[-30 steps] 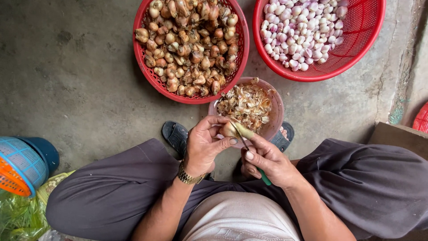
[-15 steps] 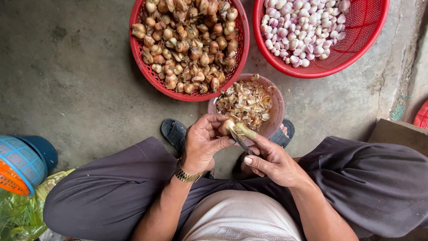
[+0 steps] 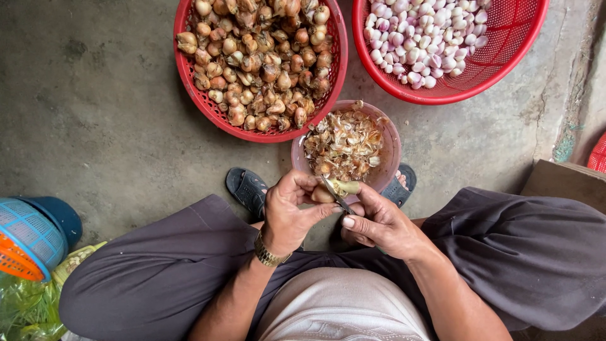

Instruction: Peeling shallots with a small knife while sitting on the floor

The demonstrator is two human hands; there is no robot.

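Centre frame: left hand (image 3: pixel 287 211) curls closed round a half-peeled shallot (image 3: pixel 334 189), right hand (image 3: pixel 379 224) pinches a small knife (image 3: pixel 333 194) tight, blade on the bulb. Just above them a pink bowl (image 3: pixel 391 148) of dry papery skins. Top centre, a red mesh basket (image 3: pixel 196 95) of brown unpeeled shallots; top right, another red basket (image 3: pixel 505 69) of glossy peeled ones. Rough concrete floor (image 3: pixel 95 126). Blue basket (image 3: pixel 28 230) at lower left.
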